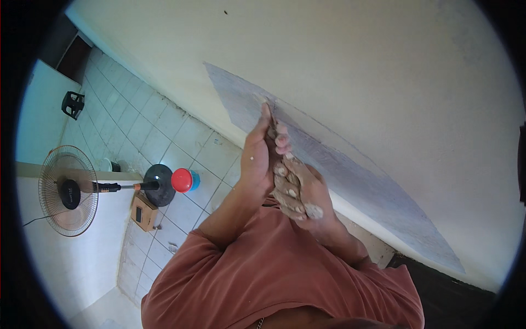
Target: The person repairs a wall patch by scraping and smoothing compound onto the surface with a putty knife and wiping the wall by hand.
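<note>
Pale paste [313, 211] smeared across the right hand [309, 186], and those fingers are curled in close against the left hand [255, 156], right here before the wall's grey patch [361, 175]! Anything pinched between the palms? I cannot tell.

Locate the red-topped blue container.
In the head view, the container sits on the tiled floor, left of the left hand, beside the fan's round black base.

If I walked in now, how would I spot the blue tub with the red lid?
Find the pedestal fan on the white tiled floor. Just right of its round black base in the picture sits the blue tub, set apart by its red lid from the brown cardboard box nearby.
</note>
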### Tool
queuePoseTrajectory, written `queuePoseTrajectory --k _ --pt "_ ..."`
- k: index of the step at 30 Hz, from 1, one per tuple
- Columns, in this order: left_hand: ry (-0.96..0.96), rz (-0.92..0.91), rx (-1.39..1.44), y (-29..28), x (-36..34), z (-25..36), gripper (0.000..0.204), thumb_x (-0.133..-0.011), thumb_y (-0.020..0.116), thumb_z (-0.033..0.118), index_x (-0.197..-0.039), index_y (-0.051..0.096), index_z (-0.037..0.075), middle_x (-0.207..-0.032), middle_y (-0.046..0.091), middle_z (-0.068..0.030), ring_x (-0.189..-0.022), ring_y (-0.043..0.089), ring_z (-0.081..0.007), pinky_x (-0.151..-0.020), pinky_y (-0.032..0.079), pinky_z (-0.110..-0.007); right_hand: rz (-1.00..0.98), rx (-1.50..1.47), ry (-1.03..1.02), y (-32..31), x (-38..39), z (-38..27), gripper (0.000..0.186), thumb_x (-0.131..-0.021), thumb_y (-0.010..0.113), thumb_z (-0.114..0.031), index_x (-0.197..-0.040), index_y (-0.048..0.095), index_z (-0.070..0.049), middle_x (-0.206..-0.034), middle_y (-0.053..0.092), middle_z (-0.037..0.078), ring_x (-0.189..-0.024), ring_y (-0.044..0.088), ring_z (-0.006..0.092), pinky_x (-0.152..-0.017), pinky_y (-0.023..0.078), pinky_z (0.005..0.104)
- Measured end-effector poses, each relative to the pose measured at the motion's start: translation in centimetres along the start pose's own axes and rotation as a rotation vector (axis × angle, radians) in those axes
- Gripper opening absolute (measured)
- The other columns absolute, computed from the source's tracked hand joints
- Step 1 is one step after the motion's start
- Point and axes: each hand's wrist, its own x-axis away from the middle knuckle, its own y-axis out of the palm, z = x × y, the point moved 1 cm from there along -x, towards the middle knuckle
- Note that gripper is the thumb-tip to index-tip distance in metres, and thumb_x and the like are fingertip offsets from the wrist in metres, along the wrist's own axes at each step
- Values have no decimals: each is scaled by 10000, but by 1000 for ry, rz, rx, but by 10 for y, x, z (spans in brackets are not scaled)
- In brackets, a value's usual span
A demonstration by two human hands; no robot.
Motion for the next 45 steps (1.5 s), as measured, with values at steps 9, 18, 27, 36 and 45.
queuePoseTrajectory --k 9,18,27,36,45 --pt "0 17 -6 -1 9 -10 345 -886 447 399 -729 456 92 -601 451 6 -482 385 -87 -467 336 -216 74 10 61 -6 18 3 288 -919 369 -319 -806 412 -58 -549 371 -3 -306 294 79 -255 242 205" --pt "-195 -49 62 -11 8 -14 304 -859 501 397 -728 461 126 -610 477 3 -495 407 -79 -467 337 -205 114 17 52 -11 21 8 260 -915 379 -298 -809 416 -63 -502 334 -19 -306 293 89 -260 245 227" --pt "4 31 -2 -2 -1 -17 342 -874 473 400 -716 454 97 -571 415 13 -482 371 -82 -470 327 -211 156 69 -11 -8 7 0 271 -909 394 -292 -765 407 -63 -507 334 -27 -300 289 61 -242 222 188" --pt "-13 121 -29 -11 -1 -28 334 -879 458 399 -756 470 89 -595 420 9 -505 407 -94 -487 353 -218 79 36 31 -27 1 8 276 -906 402 -295 -750 407 -67 -501 344 -31 -291 274 53 -244 226 184" --pt "647 226 -1464 -63 -7 45 361 -880 457 290 -960 538 -53 -831 615 -145 -657 571 -218 -634 466 -322 44 285 43 -71 18 27 252 -901 392 -269 -761 430 -63 -506 364 -21 -306 294 55 -261 229 193"
